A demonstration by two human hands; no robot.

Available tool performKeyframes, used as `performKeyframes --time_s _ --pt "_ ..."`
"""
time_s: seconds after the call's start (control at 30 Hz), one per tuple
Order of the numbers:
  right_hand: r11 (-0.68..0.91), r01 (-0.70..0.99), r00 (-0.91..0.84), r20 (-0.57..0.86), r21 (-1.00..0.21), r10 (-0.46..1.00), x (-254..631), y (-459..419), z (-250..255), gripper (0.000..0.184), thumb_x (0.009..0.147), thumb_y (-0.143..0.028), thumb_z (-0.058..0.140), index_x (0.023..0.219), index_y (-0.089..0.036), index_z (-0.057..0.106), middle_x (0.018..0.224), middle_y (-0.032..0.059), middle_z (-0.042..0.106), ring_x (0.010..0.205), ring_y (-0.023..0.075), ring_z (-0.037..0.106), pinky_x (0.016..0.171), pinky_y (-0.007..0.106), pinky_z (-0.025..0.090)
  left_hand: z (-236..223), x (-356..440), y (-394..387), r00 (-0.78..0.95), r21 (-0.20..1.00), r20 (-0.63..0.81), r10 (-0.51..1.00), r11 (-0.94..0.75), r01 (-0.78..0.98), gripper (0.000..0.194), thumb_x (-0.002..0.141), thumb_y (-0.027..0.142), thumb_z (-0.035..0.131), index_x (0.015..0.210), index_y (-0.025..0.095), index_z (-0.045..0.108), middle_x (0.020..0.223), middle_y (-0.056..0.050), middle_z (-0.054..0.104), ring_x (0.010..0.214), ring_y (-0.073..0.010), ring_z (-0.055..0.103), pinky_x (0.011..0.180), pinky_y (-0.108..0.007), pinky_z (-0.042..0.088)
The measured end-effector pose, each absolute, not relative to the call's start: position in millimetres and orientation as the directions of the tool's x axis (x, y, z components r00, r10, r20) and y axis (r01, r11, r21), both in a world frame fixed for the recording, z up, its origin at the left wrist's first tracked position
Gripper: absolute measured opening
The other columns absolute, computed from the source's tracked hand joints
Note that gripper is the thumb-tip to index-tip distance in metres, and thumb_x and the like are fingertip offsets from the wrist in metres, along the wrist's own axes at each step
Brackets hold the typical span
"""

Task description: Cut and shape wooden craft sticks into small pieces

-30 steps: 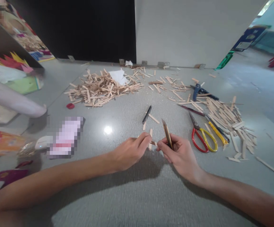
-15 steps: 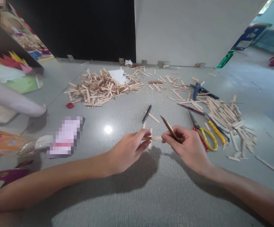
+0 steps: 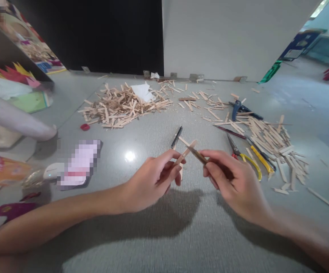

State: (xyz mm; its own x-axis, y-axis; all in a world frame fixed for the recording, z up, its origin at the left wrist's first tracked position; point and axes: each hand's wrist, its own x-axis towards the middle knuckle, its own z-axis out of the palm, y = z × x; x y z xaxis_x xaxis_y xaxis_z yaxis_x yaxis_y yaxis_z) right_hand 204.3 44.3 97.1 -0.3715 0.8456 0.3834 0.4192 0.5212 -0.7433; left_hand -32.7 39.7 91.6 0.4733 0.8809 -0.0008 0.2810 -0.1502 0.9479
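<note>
My left hand (image 3: 155,178) pinches a flat wooden craft stick (image 3: 191,146) whose free end points up and to the right. In my right hand (image 3: 234,178) is a craft knife (image 3: 198,156) with a brass-coloured handle. Its tip meets the stick, or lies just in front of it; I cannot tell which. Behind the fingers, a black pen-like object (image 3: 176,136) lies on the table near another craft stick (image 3: 183,140). One more stick (image 3: 181,172) shows partly beneath my left fingertips.
Craft sticks form a pile (image 3: 124,106) at the back left and a spread (image 3: 269,134) at right. Scissors (image 3: 249,163), a yellow-handled tool (image 3: 261,157) and blue pliers (image 3: 236,110) lie on the right. On the left are a phone (image 3: 80,163) and an orange packet (image 3: 3,168).
My left hand has raised a craft stick off the table and tilted it. My right hand has let go of the stick's end and turned the knife blade towards it.
</note>
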Motion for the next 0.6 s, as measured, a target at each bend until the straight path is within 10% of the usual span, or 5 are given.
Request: performKeyframes --time_s 0.23,0.6 --pt "0.693 0.522 -0.486 0.495 -0.497 0.720 210 37 105 0.022 0.109 -0.008 0.052 0.123 -0.017 0.066 0.088 -0.0003 0.078 0.069 0.0097 0.071 0.069 0.018 0.056 101 -34 34 0.426 0.858 0.203 0.882 -0.370 0.356 0.020 0.109 0.021 0.042 0.109 0.017 0.061 0.062 0.011 0.041 0.048 -0.0077 0.036 0.048 -0.020 0.030" --pt "0.774 0.519 -0.529 0.575 -0.363 0.625 210 30 98 0.044 0.112 -0.010 0.052 0.151 -0.026 0.065 0.093 0.0021 0.085 0.068 0.0148 0.078 0.060 0.024 0.061 95 -36 28 0.474 0.693 0.367 0.800 -0.575 0.435 0.020 0.109 0.010 0.040 0.113 0.020 0.056 0.062 0.012 0.044 0.044 -0.0077 0.032 0.045 -0.021 0.027"
